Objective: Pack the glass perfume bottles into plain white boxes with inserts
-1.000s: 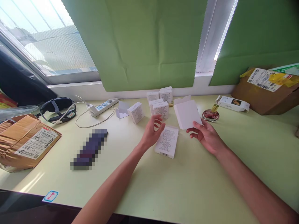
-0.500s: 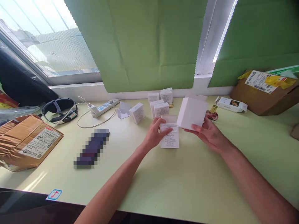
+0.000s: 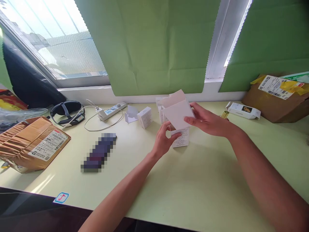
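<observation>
My right hand (image 3: 205, 120) grips a plain white cardboard box (image 3: 178, 112), thumb on its near face and fingers behind. The box is tilted to the left, with a flap standing up at its top. Below it, a white box with printed text (image 3: 182, 140) is held by my left hand (image 3: 164, 138), the thumb lying over its printed face. The plain box overlaps the printed one's upper part, so I cannot tell whether one enters the other. Several small printed white boxes (image 3: 159, 102) are partly hidden behind. Another printed box (image 3: 145, 117) stands to the left.
An opened white carton (image 3: 131, 114), a power strip with cable (image 3: 111, 111), a black headset-like strap (image 3: 67, 113) and a pixelated dark object (image 3: 99, 152) lie left. Brown cardboard boxes stand at the left (image 3: 36, 143) and right (image 3: 277, 100). A white carton (image 3: 245, 110) lies right.
My right hand has swung the plain box left and tipped it over the printed box, covering its upper part. My left hand keeps its hold. The camera view has shifted slightly.
</observation>
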Demonstrator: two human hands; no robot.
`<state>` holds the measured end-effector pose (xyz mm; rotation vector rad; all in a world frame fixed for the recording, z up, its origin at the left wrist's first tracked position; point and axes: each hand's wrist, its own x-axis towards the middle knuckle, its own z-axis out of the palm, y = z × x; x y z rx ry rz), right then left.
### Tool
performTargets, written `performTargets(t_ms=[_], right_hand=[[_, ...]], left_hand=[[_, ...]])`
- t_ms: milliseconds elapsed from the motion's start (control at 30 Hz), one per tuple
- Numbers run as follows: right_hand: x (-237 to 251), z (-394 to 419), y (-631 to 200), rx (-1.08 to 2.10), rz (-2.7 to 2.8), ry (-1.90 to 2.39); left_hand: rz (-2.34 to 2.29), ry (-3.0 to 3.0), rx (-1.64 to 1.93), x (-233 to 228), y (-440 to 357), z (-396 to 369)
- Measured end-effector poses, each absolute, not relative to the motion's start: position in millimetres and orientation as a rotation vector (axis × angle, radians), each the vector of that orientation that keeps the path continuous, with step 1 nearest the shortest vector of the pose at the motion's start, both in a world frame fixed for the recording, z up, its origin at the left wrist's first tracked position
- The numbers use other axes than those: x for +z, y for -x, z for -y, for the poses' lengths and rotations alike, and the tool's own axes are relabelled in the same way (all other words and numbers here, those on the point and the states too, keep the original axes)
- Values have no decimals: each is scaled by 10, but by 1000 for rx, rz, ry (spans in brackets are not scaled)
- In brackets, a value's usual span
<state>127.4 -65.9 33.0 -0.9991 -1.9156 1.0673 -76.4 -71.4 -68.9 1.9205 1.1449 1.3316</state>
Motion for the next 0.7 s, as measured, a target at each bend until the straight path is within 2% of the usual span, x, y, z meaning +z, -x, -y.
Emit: performTargets(t_ms=[133,367,700], right_hand=[[308,671,-1313,862,2021,1109],[339,673,-1343,700,2252,1302],[327,600,-1386,777,2300,1240]], left_hand=[[-1093,-1844,1325,-701,761,703],[-973,-1746,1386,-691,743,677],[-878,-1692,1383,-676,750,682]])
